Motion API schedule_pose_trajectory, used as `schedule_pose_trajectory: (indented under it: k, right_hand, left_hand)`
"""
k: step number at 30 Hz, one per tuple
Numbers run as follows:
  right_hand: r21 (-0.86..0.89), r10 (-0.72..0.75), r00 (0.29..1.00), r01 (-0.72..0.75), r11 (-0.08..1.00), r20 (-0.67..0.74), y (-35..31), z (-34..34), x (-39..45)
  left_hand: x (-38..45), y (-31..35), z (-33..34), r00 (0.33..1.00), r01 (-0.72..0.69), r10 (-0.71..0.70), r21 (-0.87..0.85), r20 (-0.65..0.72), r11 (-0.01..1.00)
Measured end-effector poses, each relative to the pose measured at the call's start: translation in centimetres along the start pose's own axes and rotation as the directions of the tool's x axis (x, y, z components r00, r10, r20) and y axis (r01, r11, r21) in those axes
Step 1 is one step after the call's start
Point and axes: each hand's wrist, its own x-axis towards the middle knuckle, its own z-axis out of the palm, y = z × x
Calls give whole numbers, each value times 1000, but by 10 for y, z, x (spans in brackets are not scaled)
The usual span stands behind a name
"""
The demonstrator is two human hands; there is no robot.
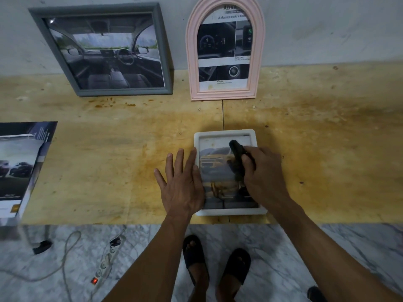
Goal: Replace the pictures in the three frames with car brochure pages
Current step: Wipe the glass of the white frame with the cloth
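Right hand (265, 177) gripping dark object (237, 158) over one of three frames (229, 211).

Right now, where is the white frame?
In the head view the white frame lies flat on the wooden table, near its front edge and right of centre, below the pink arched frame, with the left hand and right hand on it.

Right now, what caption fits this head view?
Left hand steadies the white frame while right hand grips a dark tool.
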Motion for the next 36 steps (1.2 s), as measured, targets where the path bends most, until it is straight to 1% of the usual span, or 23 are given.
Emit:
schedule_pose_trajectory:
  k: [2,4,6,8,10,15,19,26,31,36]
  right_hand:
    - [-82,3,1000,-3,997,0,0,17,-11]
    - [-125,16,999,-21,992,-45,-5,37,-29]
    - [-111,48,995,-58,992,-90,-11,49,-39]
    - [-96,35,995,-45,994,-96,-17,55,-43]
    - [-102,-13,999,7,995,-52,-21,56,-45]
    - [-34,-136,980,142,989,146,-21,56,-46]
    - [-47,-264,949,276,960,171,-18,50,-44]
    - [-102,-307,890,359,928,338,-11,36,-48]
    - [-148,-374,863,442,885,340,-4,29,-54]
    - [-191,-400,850,480,856,344,3,20,-53]
  left_hand:
    - [-1,-1,1,1000,3,-3,0,4,1000]
    - [-1,-1,1,1000,5,-5,0,3,1000]
    - [-1,-1,1,1000,3,-3,-3,-2,1000]
    - [-1,-1,2,1000,-1,1,-12,-8,1000]
    - [-1,-1,2,1000,-7,7,-17,-16,1000]
    - [-1,-3,4,1000,-17,17,-7,-17,1000]
    - [-2,-1,3,1000,-12,12,-16,-13,1000]
    - [-2,1,-1,1000,-9,9,-14,5,1000]
    - [-3,1,-1,1000,-24,24,-8,14,1000]
    - [-2,-1,-2,1000,-26,26,6,17,1000]
